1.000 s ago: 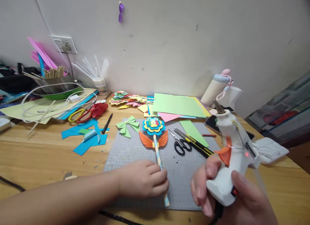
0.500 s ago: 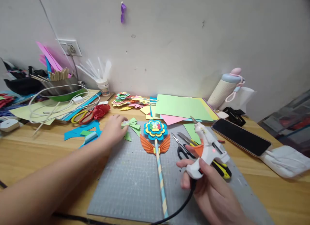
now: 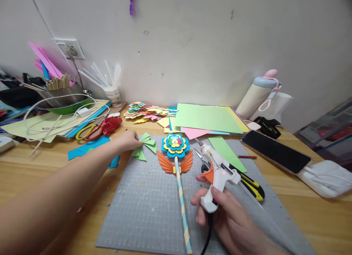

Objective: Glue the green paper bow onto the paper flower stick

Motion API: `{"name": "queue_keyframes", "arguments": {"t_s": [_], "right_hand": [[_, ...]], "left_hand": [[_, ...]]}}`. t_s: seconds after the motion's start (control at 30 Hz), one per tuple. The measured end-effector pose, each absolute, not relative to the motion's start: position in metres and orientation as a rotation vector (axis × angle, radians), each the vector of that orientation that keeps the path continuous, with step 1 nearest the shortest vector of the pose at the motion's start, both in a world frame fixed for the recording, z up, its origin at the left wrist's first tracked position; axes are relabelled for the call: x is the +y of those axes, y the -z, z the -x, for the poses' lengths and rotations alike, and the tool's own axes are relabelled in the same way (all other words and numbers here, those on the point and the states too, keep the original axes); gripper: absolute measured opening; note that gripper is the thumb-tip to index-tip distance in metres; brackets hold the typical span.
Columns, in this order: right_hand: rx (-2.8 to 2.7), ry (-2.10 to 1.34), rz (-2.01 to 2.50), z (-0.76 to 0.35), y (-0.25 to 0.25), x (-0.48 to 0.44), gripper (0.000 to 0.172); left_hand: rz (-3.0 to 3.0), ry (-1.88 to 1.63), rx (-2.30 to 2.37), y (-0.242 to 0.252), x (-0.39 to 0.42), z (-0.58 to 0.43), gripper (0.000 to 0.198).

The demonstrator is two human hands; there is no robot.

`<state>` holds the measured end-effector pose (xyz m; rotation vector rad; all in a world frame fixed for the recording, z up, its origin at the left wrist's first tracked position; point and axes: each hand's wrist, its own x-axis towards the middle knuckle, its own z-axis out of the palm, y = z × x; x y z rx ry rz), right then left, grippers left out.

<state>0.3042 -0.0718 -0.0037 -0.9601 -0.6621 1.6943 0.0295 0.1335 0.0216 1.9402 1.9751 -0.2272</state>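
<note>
My right hand is wrapped around a white hot glue gun with an orange trigger, its nozzle pointing up and left. My left hand reaches over the mat's upper left corner, fingers pinched at the edge of a pleated green paper piece; the fingertips are partly hidden. Between my hands lies a paper flower in blue and yellow layers. Its striped paper stem runs toward me, and two orange pleated paper leaves flank the stem's top.
Under the flower is a grey cutting mat. Scissors, a yellow-black utility knife and a green paper strip lie at right. Beyond are coloured sheets, a phone, a bottle and red-yellow scissors.
My left hand has closed on the green paper piece, which has shifted slightly left. My right hand has brought the glue gun left and lower. The view has tilted down a little.
</note>
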Motion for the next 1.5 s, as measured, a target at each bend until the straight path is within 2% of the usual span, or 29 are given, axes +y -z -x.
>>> {"name": "queue_keyframes", "arguments": {"t_s": [0.2,0.47,0.6,0.87,0.97,1.03,1.23,1.5], "right_hand": [[-0.519,-1.695,0.901,-0.305,0.006,-0.067,0.038],[-0.48,-1.755,0.893,-0.305,0.009,-0.068,0.028],[-0.506,-1.718,0.954,-0.303,0.007,-0.067,0.019],[-0.268,-1.665,1.009,-0.31,0.003,-0.053,0.032],[-0.251,-1.59,1.035,-0.317,0.0,-0.045,0.027],[-0.288,-1.529,1.046,-0.32,-0.003,-0.042,0.021],[-0.371,-1.639,0.923,-0.322,-0.012,-0.046,0.026],[-0.744,-1.882,0.793,-0.311,-0.027,-0.065,0.031]], "left_hand": [[-1.911,0.11,1.979,-0.012,0.13,-0.021,0.029],[-1.865,-0.163,1.893,-0.02,0.118,-0.021,0.024],[-1.773,-0.358,1.809,-0.028,0.107,-0.019,0.038],[-1.48,-0.536,1.438,-0.043,0.072,-0.014,0.048],[-1.243,-0.622,1.239,-0.047,0.056,-0.019,0.049],[-1.1,-0.653,1.153,-0.049,0.045,-0.026,0.046],[-0.796,-0.803,0.985,-0.047,0.017,-0.042,0.019],[-0.537,-0.833,0.703,-0.046,-0.004,-0.064,0.032]]}}
